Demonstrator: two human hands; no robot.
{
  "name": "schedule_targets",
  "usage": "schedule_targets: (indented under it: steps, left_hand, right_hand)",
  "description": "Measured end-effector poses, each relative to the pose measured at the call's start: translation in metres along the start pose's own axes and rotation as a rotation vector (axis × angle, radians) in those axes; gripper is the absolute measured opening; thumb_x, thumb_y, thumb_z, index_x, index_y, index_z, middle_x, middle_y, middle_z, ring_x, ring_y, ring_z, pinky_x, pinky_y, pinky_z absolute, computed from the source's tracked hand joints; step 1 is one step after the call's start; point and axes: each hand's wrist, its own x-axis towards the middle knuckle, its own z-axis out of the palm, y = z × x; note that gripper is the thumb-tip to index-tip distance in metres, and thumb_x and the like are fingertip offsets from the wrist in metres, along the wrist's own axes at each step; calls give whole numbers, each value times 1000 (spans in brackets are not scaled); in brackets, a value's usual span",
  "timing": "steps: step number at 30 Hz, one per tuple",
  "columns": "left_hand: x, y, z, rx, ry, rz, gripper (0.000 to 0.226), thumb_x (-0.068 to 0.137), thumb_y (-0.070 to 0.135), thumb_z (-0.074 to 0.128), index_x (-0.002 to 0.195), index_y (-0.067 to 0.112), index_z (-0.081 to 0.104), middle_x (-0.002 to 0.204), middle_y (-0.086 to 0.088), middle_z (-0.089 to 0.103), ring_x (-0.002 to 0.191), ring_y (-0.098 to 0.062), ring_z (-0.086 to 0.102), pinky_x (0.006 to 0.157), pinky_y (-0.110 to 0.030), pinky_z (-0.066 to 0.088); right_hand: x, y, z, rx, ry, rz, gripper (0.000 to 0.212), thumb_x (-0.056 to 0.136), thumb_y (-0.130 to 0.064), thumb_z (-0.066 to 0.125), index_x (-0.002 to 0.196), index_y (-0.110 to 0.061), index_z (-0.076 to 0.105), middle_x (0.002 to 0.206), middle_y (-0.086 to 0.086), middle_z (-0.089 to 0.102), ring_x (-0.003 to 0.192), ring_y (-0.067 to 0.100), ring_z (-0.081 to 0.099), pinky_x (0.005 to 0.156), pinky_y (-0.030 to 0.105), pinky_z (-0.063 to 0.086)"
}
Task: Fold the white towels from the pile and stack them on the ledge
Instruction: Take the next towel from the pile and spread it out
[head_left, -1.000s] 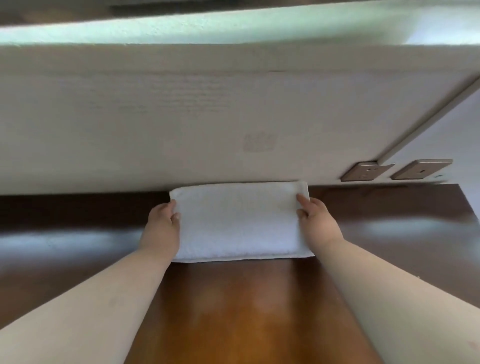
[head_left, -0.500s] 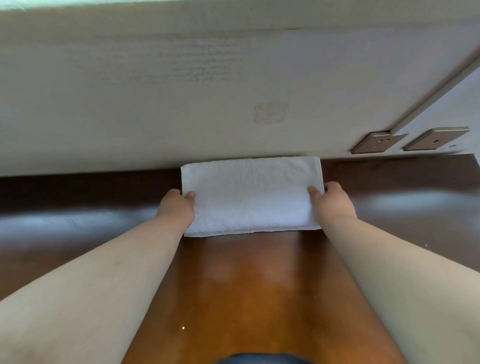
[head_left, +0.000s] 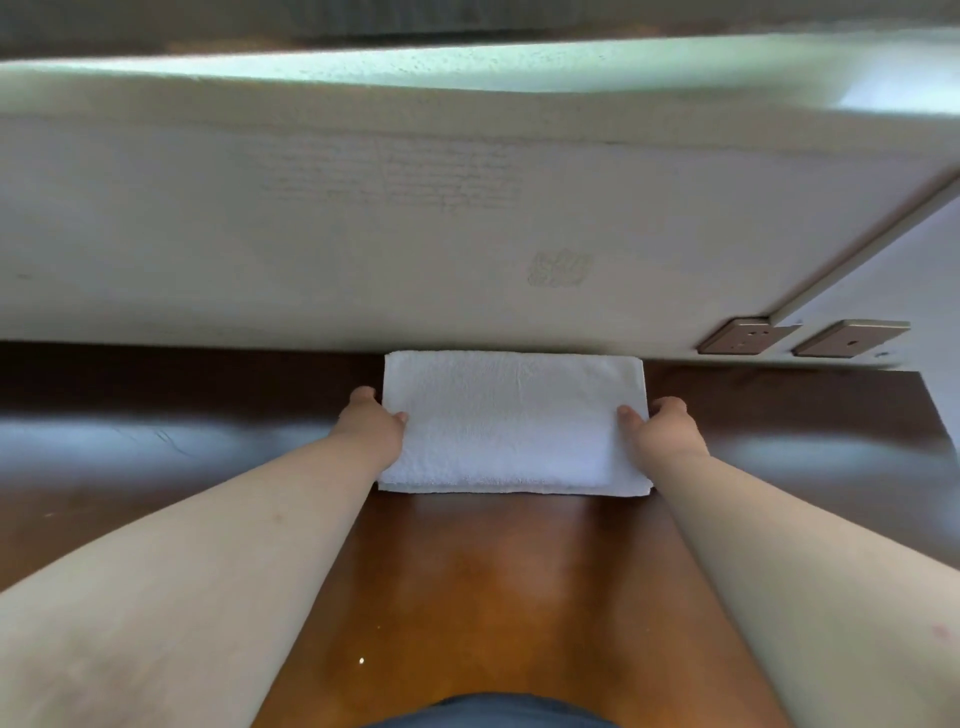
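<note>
Head view looks down at a folded white towel (head_left: 511, 421) lying flat on a dark, glossy wooden ledge (head_left: 493, 582). It forms a neat rectangle whose long axis runs left to right, parallel to the pale wall (head_left: 363, 234) behind it; its far long edge sits right against the foot of that wall and its near edge faces the person.

Left hand (head_left: 371, 423) grips the towel's left short end, thumb lying on top of the cloth and the other fingers curled at the edge. Right hand (head_left: 662, 423) holds the right short end the same way, thumb on top and fingers wrapped at the side. Both bare forearms reach in from the bottom corners.

To the right of the towel, low on the wall, two brown socket plates (head_left: 800, 338) sit side by side, well apart from the cloth. A slanted trim strip (head_left: 872, 244) rises above them. Blue clothing (head_left: 493, 714) shows at the bottom edge.
</note>
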Motion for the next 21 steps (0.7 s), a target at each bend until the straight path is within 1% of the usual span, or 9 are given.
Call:
schedule_targets:
  steps: [2, 4, 7, 10, 13, 16, 17, 19, 21]
  left_hand:
    - [-16, 1, -5, 26, 32, 34, 69, 95, 29, 60, 152, 18, 23, 143, -16, 42, 117, -35, 53, 90, -42, 49]
    - [-35, 1, -10, 84, 35, 109, 64, 94, 30, 61, 149, 20, 31, 139, -15, 44, 118, -35, 52, 98, -45, 47]
    - [-69, -4, -26, 86, 15, 165, 58, 93, 34, 59, 146, 22, 39, 137, -11, 48, 118, -31, 53, 99, -42, 47]
    - [-106, -30, -55, 47, 77, 189, 56, 95, 36, 60, 146, 23, 41, 140, -7, 50, 122, -25, 52, 104, -31, 42]
    - [-144, -79, -102, -58, 194, 144, 48, 95, 38, 59, 141, 26, 48, 139, 0, 53, 126, -17, 52, 104, -22, 35]
    - [-189, -144, -164, -139, 361, 85, 37, 95, 40, 59, 131, 28, 58, 132, 8, 58, 119, -11, 55, 92, -16, 33]
    - [-206, -168, -186, -156, 423, 64, 35, 95, 41, 59, 128, 30, 59, 129, 10, 60, 118, -10, 56, 90, -17, 34]
    - [-243, -223, -228, -191, 522, -1, 34, 94, 45, 58, 126, 34, 59, 126, 13, 61, 116, -10, 56, 94, -23, 40]
    - [-281, -284, -267, -210, 589, -79, 38, 93, 50, 57, 129, 36, 57, 130, 13, 58, 117, -11, 56, 98, -31, 44]
  right_hand:
    - [-10, -9, -4, -88, 79, -74, 70, 92, -52, 58, 148, -17, 35, 146, 13, 42, 128, 39, 45, 100, 47, 42]
    - [-28, -20, -3, -218, 112, -234, 70, 92, -54, 55, 150, -21, 34, 150, 9, 37, 133, 35, 38, 103, 46, 38]
    - [-58, -42, 11, -394, 11, -478, 66, 95, -56, 49, 151, -26, 32, 155, 1, 34, 140, 27, 30, 110, 42, 34]
    - [-90, -75, 29, -490, -113, -668, 61, 96, -56, 47, 148, -27, 38, 153, -1, 38, 141, 25, 31, 113, 38, 31]
    - [-137, -127, 51, -531, -250, -837, 53, 96, -54, 49, 141, -26, 48, 142, 0, 51, 132, 24, 42, 108, 34, 37]
    - [-214, -191, 79, -557, -359, -1066, 49, 96, -51, 52, 137, -24, 54, 136, 0, 58, 124, 21, 52, 105, 32, 41]
    - [-247, -212, 89, -549, -372, -1150, 49, 96, -51, 54, 137, -23, 55, 136, 0, 59, 123, 21, 55, 104, 32, 43]
    - [-319, -247, 112, -535, -409, -1302, 53, 95, -52, 55, 139, -22, 54, 139, 0, 58, 124, 20, 56, 105, 31, 43]
    - [-397, -274, 137, -548, -459, -1426, 59, 93, -54, 56, 143, -23, 50, 144, -2, 55, 127, 18, 55, 105, 31, 43]
